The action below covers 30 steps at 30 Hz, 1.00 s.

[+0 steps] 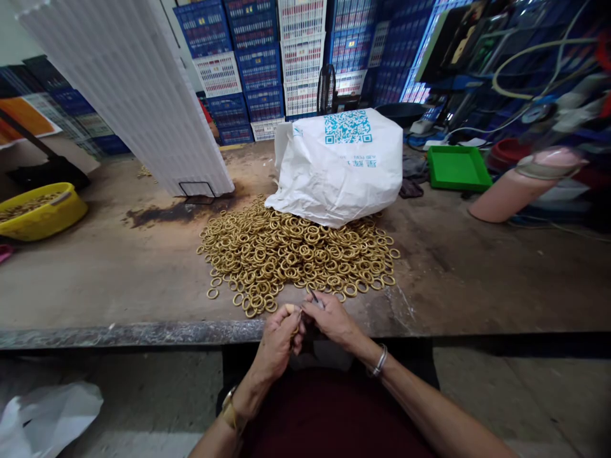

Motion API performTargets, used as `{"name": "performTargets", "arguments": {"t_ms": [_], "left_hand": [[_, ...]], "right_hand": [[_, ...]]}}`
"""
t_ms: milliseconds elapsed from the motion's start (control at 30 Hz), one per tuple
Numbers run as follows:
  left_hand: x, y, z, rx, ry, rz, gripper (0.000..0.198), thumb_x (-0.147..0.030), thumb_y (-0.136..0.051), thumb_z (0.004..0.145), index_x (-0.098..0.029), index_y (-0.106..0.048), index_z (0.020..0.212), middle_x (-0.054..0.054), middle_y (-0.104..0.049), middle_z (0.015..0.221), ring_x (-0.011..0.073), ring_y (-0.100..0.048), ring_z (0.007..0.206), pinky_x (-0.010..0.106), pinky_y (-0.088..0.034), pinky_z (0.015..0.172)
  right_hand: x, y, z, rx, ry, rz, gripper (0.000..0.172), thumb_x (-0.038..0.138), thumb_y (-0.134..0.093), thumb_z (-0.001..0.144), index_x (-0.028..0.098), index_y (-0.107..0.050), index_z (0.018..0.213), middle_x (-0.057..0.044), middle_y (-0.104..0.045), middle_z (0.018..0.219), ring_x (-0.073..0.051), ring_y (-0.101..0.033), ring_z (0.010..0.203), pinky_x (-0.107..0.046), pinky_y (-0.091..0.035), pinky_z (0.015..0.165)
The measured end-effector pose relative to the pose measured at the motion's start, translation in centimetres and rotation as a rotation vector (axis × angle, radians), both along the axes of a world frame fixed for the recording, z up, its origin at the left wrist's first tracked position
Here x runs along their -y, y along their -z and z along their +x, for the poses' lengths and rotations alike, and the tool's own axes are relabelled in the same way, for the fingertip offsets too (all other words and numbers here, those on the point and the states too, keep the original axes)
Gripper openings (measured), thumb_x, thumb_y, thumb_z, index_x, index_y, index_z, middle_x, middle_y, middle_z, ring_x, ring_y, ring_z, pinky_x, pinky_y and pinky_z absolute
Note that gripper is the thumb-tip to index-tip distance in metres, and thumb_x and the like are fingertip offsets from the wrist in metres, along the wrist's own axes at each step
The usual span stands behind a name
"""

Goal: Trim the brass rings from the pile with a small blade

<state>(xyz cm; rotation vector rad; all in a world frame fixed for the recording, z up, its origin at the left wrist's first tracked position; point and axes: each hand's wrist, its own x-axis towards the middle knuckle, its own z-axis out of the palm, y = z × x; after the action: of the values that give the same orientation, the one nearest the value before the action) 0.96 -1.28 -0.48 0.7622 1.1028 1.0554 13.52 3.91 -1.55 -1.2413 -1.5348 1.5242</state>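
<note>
Holds what looks like a gold ring (294,332), mostly hidden, in the curled fingers of the left grip (278,332). Pinches a slim dark tool (314,296) in the right grip (333,320), with one end poking out past the fingers. Has both grips close together at the near edge of the table (143,273); cannot tell from here about contact between the fingertips. Faces a broad heap of gold rings (286,254) just beyond both grips, with loose ones scattered ahead of the left grip. Has a white sack (344,175) with blue print beyond the grips, resting against the far side of the heap. Has tall white ribbed sheets (138,95) beyond and left of the left grip, and a yellow bowl (57,219) well out to its left. Has a green tray (458,168) and a pink bottle (510,187) well beyond and right of the right grip.
</note>
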Motion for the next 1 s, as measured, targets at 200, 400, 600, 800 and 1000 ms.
{"name": "performTargets", "arguments": {"t_ms": [200,400,600,800,1000], "left_hand": [[0.0,-0.4,0.5,-0.011,-0.034,0.021,0.028,-0.045,-0.051,0.077,-0.018,-0.045,0.075,-0.004,-0.048,0.064,0.0043,-0.036,0.043,0.015,-0.029,0.037],[-0.3,-0.6,0.4,-0.186,-0.017,0.098,0.029,-0.045,-0.045,0.080,-0.017,-0.045,0.072,-0.005,-0.044,0.057,0.0042,-0.035,0.041,0.016,-0.031,0.039],[-0.3,-0.9,0.4,-0.252,-0.003,0.100,0.029,-0.045,-0.043,0.081,-0.017,-0.044,0.072,-0.006,-0.041,0.053,0.0045,-0.035,0.040,0.016,-0.031,0.039],[-0.3,-0.3,0.0,-0.272,-0.001,0.113,0.030,-0.045,-0.044,0.081,-0.018,-0.043,0.069,-0.007,-0.041,0.052,0.0046,-0.034,0.040,0.016,-0.030,0.040],[1.7,-1.1,-0.8,-0.123,0.083,0.023,0.031,-0.047,-0.047,0.079,-0.018,-0.042,0.070,-0.006,-0.043,0.056,0.0041,-0.034,0.040,0.016,-0.029,0.038]], "right_hand": [[-0.4,0.1,0.8,0.086,0.035,0.094,0.015,0.027,-0.044,0.073,0.017,-0.052,0.065,0.004,-0.047,0.052,-0.008,-0.038,0.046,-0.019,-0.030,0.047],[0.4,0.3,1.4,0.333,-0.201,0.390,0.014,0.016,-0.043,0.073,0.018,-0.055,0.066,0.001,-0.054,0.059,-0.010,-0.045,0.054,-0.020,-0.031,0.054],[0.5,0.3,1.4,0.511,-0.228,0.505,0.014,0.016,-0.043,0.074,0.019,-0.057,0.073,0.000,-0.055,0.059,-0.011,-0.044,0.053,-0.021,-0.026,0.052],[0.3,-0.3,1.2,0.614,-0.295,0.482,0.016,0.015,-0.042,0.073,0.018,-0.057,0.078,-0.001,-0.058,0.063,-0.011,-0.047,0.056,-0.021,-0.026,0.053],[0.0,0.1,0.7,0.772,-0.291,0.485,0.018,0.014,-0.042,0.071,0.017,-0.058,0.080,-0.004,-0.061,0.066,-0.013,-0.051,0.057,-0.023,-0.025,0.053]]}}
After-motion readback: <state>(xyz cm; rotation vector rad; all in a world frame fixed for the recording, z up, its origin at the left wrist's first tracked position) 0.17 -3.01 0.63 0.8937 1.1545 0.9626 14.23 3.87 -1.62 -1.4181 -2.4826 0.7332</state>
